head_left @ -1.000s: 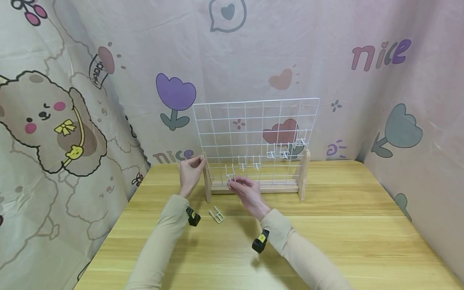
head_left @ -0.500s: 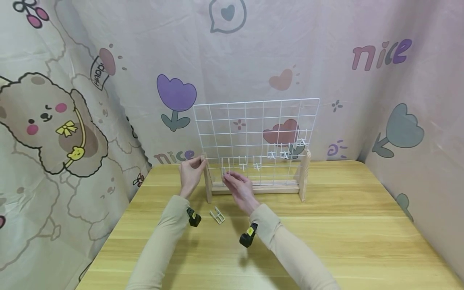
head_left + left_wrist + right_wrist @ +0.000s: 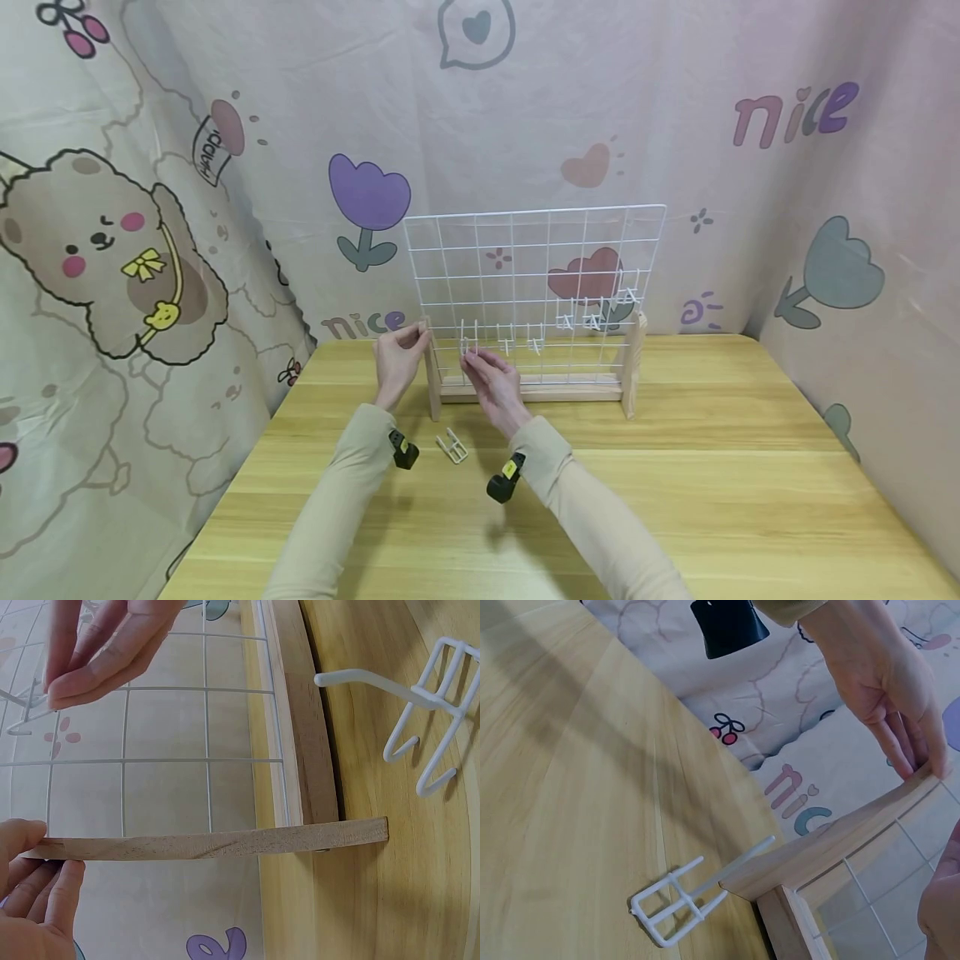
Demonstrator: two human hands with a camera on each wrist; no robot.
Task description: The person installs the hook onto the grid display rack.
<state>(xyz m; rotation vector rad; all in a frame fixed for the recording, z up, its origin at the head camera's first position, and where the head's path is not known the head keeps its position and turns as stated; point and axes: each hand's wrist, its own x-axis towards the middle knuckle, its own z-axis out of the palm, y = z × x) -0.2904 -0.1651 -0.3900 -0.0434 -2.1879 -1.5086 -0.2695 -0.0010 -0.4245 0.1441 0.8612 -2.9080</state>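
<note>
A white wire grid point(image 3: 534, 283) stands upright in a wooden stand point(image 3: 529, 390) on the surface point(image 3: 705, 467). The left hand point(image 3: 397, 360) holds the top of the stand's left post, while the right hand point(image 3: 489, 382) pinches a white hook point(image 3: 468, 343) at the grid's lower wires. Another hook point(image 3: 452, 445) lies loose between the forearms.

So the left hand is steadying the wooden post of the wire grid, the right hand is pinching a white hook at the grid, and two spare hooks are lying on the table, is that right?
Not quite. Only one spare hook lies on the table, as the head view shows. The rest holds: the left hand holds the top of the wooden post of the wire grid, and the right hand pinches a white hook at the grid.
</note>
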